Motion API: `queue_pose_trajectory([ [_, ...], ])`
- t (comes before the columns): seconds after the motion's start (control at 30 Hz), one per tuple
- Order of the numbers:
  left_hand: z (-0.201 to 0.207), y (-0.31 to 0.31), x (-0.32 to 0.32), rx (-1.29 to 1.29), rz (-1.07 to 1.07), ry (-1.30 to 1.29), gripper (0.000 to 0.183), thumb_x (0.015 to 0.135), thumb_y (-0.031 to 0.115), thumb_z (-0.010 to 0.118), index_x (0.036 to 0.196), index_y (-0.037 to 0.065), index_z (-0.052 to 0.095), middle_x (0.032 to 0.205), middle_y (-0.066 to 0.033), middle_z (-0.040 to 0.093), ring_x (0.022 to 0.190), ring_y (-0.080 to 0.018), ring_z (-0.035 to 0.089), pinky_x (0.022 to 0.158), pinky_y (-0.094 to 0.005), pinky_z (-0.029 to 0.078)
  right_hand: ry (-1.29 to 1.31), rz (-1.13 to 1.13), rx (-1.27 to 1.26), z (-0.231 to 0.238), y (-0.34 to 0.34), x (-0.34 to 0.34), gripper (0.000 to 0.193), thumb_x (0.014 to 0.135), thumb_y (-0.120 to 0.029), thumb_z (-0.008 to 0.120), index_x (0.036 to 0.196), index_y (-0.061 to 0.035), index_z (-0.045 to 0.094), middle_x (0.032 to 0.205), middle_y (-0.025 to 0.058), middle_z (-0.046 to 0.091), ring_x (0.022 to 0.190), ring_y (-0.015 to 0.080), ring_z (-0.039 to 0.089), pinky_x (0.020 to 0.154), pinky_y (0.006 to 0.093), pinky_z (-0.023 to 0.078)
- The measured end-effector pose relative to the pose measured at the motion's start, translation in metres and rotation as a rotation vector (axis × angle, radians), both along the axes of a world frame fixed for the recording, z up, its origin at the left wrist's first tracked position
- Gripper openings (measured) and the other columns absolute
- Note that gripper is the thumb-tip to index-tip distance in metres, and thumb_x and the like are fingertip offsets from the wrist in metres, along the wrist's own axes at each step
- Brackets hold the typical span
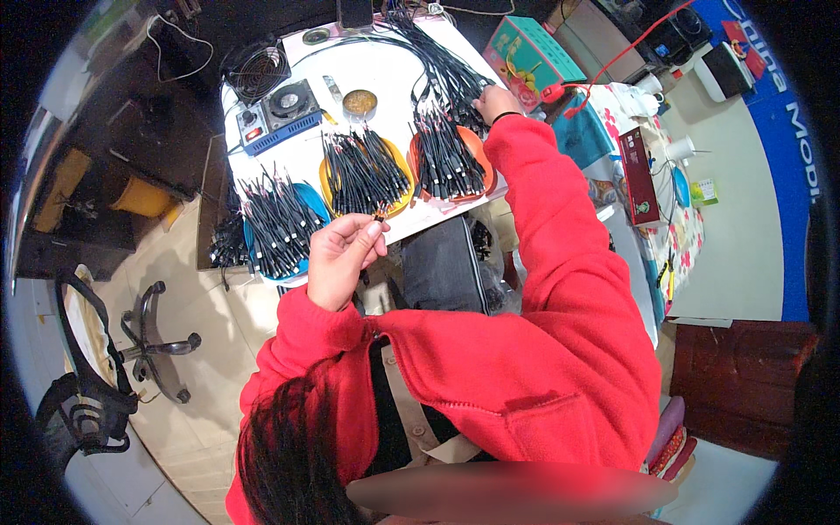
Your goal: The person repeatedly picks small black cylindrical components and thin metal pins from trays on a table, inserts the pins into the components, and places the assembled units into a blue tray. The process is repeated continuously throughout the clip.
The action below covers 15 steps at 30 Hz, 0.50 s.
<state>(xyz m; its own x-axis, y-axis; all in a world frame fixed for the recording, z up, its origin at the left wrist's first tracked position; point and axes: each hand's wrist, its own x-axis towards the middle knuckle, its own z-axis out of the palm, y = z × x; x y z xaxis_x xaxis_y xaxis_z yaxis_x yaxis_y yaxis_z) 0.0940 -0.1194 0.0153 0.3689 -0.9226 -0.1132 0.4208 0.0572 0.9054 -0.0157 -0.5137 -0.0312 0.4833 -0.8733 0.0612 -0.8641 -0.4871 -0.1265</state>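
Note:
My left hand (347, 255) is held in front of the yellow tray (404, 206), thumb and forefinger pinched on a small dark piece with an orange tip, too small to name. At the far right of the white table, my right hand (499, 103) has its fingers closed at the edge of a pile of long black cables (437, 57). Short black cables with stripped, reddish wire ends fill the yellow tray, an orange tray (477, 144) to its right and a blue tray (308, 197) to its left.
Behind the trays stand a blue-based device with a fan (291, 103), a round tin (359, 102) and a black fan (255, 72). A teal fruit-printed box (532, 61) is at the back right. An office chair base (157, 344) stands on the floor at left.

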Motion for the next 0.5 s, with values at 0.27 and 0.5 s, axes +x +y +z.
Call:
queue_pose_trajectory([
  [0.27, 0.000, -0.002, -0.008, -0.006, -0.022, 0.094, 0.013, 0.092, 0.009, 0.055, 0.091, -0.002, 0.062, 0.067, -0.0013, 0.057, 0.052, -0.0030, 0.041, 0.048, -0.0172, 0.030, -0.086, 0.026, -0.104, 0.002, -0.022, -0.004, 0.026, 0.079, -0.027, 0.066, 0.092, -0.0042, 0.068, 0.094, 0.0196, 0.066, 0.091, 0.0341, 0.063, 0.080, 0.0434, 0.049],
  [0.5, 0.004, 0.005, -0.009, -0.021, 0.036, 0.071, 0.014, 0.092, 0.009, 0.055, 0.091, -0.003, 0.062, 0.067, -0.0020, 0.057, 0.052, -0.0039, 0.040, 0.047, -0.0176, 0.030, -0.110, 0.008, -0.051, -0.015, -0.040, 0.005, 0.021, 0.075, -0.025, 0.069, 0.085, -0.0070, 0.070, 0.087, 0.0165, 0.068, 0.087, 0.0316, 0.065, 0.079, 0.0418, 0.050],
])
